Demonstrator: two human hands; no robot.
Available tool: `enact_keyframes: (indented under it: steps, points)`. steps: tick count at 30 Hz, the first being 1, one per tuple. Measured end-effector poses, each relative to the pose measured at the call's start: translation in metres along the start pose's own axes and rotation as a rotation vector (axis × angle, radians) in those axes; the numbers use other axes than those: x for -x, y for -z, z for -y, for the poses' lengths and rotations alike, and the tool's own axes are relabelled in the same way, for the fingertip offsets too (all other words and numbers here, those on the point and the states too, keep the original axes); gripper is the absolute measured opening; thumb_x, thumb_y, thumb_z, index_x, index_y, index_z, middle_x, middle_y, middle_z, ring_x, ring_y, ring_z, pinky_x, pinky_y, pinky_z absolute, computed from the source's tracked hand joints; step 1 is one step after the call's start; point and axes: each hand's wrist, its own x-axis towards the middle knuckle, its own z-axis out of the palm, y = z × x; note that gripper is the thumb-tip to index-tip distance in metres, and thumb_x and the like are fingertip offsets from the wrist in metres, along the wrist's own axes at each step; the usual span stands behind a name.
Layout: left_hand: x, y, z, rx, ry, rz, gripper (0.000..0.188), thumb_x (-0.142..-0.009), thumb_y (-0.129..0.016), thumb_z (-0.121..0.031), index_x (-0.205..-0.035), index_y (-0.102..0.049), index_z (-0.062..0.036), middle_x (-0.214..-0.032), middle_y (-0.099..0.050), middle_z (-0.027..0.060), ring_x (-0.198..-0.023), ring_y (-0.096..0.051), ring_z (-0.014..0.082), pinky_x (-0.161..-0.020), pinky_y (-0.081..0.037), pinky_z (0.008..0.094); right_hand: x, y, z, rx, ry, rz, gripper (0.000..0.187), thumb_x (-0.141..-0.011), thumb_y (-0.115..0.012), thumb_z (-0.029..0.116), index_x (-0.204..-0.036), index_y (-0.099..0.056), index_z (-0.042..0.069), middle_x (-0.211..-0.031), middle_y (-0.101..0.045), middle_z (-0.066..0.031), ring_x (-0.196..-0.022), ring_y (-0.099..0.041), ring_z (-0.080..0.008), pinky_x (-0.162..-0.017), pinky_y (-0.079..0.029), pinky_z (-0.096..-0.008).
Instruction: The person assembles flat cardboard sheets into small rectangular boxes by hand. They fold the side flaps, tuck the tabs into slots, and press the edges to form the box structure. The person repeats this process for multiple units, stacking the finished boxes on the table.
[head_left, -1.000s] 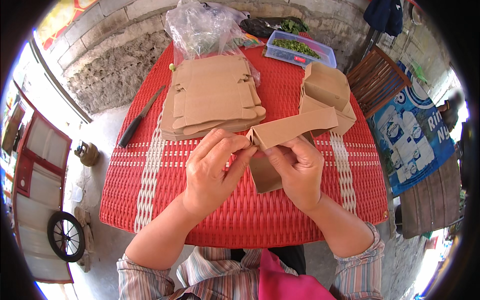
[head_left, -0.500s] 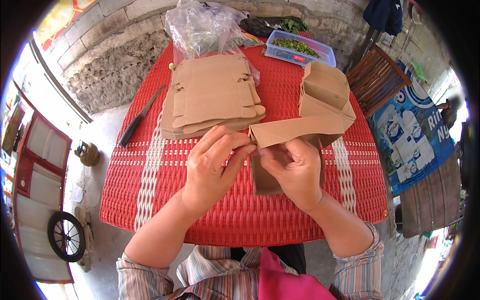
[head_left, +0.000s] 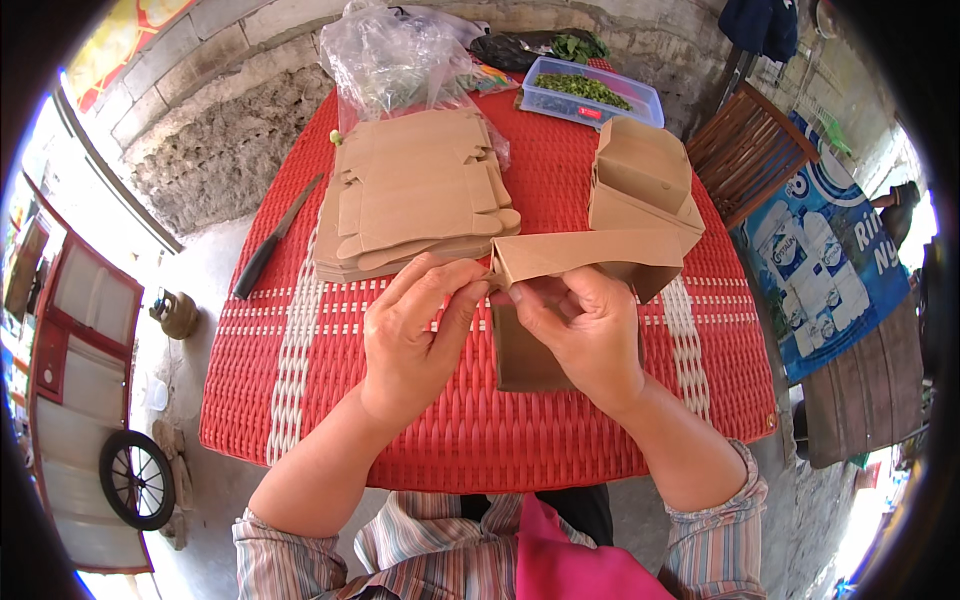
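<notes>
Both of my hands are on a partly folded brown cardboard box at the middle of the red woven table. My left hand pinches a small flap at the box's left corner between thumb and fingertips. Curled round the near edge, my right hand has its thumb close to that same corner, and some of its fingers are hidden inside. One panel of the box hangs down toward me below the hands. Just beyond the left hand lies a stack of flat cardboard box blanks.
Formed cardboard boxes stand at the right. A knife with a black handle lies left of the stack. Farther back are a clear plastic bag and a plastic container of chopped greens. A wooden chair stands beyond the right edge.
The box's left corner and both hands have shifted slightly left. The grip of each hand on the box looks the same.
</notes>
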Motion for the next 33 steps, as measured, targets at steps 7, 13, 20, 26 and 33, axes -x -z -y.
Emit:
enact_keyframes:
  steps: [7,13,20,26,33]
  points:
    - [-0.001,-0.001,0.003,-0.031,-0.083,0.035,0.014,-0.084,-0.063,0.008,-0.096,-0.064,0.0015,-0.085,-0.063,0.0131,-0.074,-0.062,0.0293,-0.064,-0.051,0.0351,-0.002,0.000,-0.004,0.078,0.070,0.024,0.026,-0.082,-0.070,0.001,-0.107,-0.065,-0.002,-0.092,-0.070,-0.0114,-0.088,-0.071,-0.0184,-0.077,-0.055,-0.0299]
    - [-0.001,-0.001,0.001,0.020,0.000,0.022,0.015,-0.082,-0.064,0.007,-0.097,-0.062,0.0018,-0.083,-0.062,0.0132,-0.075,-0.061,0.0307,-0.065,-0.050,0.0364,0.002,-0.006,0.001,-0.134,-0.076,-0.030,0.020,-0.086,-0.068,0.000,-0.106,-0.066,-0.002,-0.095,-0.072,-0.0076,-0.086,-0.070,-0.0142,-0.077,-0.055,-0.0288]
    - [0.008,-0.014,0.002,-0.019,-0.079,-0.081,0.024,-0.073,-0.071,0.007,-0.093,-0.061,0.0002,-0.089,-0.058,0.0153,-0.078,-0.060,0.0307,-0.065,-0.049,0.0370,-0.001,0.001,0.009,-0.137,-0.174,0.011,0.015,-0.090,-0.066,0.001,-0.104,-0.066,-0.003,-0.098,-0.071,-0.0065,-0.092,-0.067,-0.0116,-0.085,-0.053,-0.0261]
    - [0.007,-0.012,0.004,-0.283,-0.331,-0.140,0.031,-0.064,-0.078,0.009,-0.090,-0.065,-0.0009,-0.091,-0.058,0.0094,-0.078,-0.059,0.0253,-0.065,-0.049,0.0343,0.000,-0.002,0.015,-0.305,-0.225,-0.005,0.014,-0.092,-0.063,0.000,-0.104,-0.066,-0.007,-0.100,-0.070,-0.0091,-0.096,-0.066,-0.0133,-0.087,-0.053,-0.0265]
    - [0.003,-0.012,0.002,-0.384,-0.426,-0.163,0.027,-0.063,-0.077,0.008,-0.088,-0.067,0.0015,-0.087,-0.053,0.0088,-0.076,-0.059,0.0251,-0.075,-0.054,0.0400,0.002,-0.007,0.010,-0.332,-0.195,-0.053,0.018,-0.091,-0.065,0.001,-0.107,-0.067,-0.005,-0.101,-0.071,-0.0081,-0.095,-0.065,-0.0116,-0.086,-0.052,-0.0262]
